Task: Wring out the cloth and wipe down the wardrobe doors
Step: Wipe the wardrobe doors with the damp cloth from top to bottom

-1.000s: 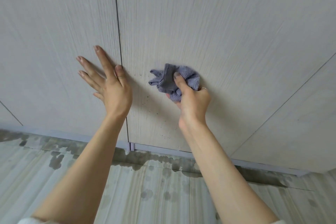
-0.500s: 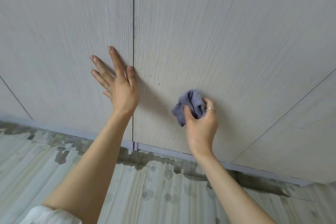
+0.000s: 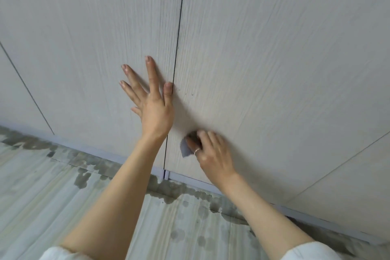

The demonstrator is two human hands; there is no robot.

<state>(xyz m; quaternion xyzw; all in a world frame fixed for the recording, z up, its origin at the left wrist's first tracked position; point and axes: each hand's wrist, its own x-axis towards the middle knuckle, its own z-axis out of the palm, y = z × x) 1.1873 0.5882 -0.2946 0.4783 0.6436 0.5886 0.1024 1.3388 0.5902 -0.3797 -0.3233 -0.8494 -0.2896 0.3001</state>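
Low at the 9 o'clock edge, the wet floor (image 3: 52, 192) showed dark damp patches running along the plinth (image 3: 130, 159) under the wardrobe. Moving right, the left door (image 3: 84, 27) carried the left hand (image 3: 155, 112), laid flat on the panel with its fingers straight and spread, grasping nothing, the thumb lying just beside the dark gap (image 3: 179, 27) between the doors. It looked like a bracing hand, steadying the body or keeping the door from giving under pressure.

Right of that gap, at about 5 o'clock from the left hand, the right hand (image 3: 211, 152) pressed the cloth (image 3: 185, 150) against the lower part of the right door (image 3: 274, 48). Its fingers were curled over the cloth, bunching it against the panel; a ring (image 3: 196, 150) showed on one finger. Only a small grey-blue corner of the cloth peeked out at the hand's 9 o'clock side; the rest was hidden beneath the palm.

The cloth appeared soft, light and limp, probably damp, so it should crumple and fold rather than hold any shape. Gathering it into a wad under the fingers, as seemed the case, would give the firmest hold; a loose corner would likely drag and slip. Wiping seemed under way, low on the right door.
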